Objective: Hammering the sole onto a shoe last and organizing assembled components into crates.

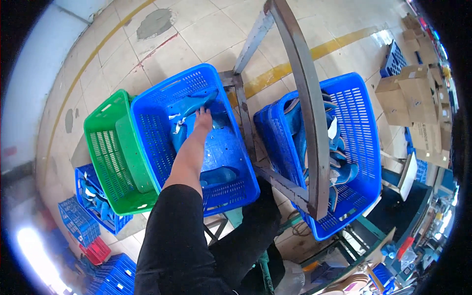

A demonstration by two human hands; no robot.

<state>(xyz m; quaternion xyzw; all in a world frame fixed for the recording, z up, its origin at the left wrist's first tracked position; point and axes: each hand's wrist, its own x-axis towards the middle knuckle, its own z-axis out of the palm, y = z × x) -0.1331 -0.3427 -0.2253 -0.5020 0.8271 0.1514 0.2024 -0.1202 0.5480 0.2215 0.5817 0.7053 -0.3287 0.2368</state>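
Observation:
My left hand (203, 119) reaches into a blue plastic crate (250, 189) in front of me, arm stretched out in a short black sleeve. Its fingers are bent over the near edge of a blue shoe last (189, 104) by the crate's far wall; the thumb is hard to make out. Left of the hand, another blue last (178, 137) leans near the side wall, with a whitish strip beside it. One more last (219, 177) lies at the crate's near end. My right hand is out of view.
A green crate (101, 167) adjoins on the left. To the right, a metal frame (314, 123) stands across another blue crate (366, 132) heaped with blue lasts with tan edges. Cardboard boxes (410, 96) are stacked at far right; smaller crates (78, 221) sit at lower left.

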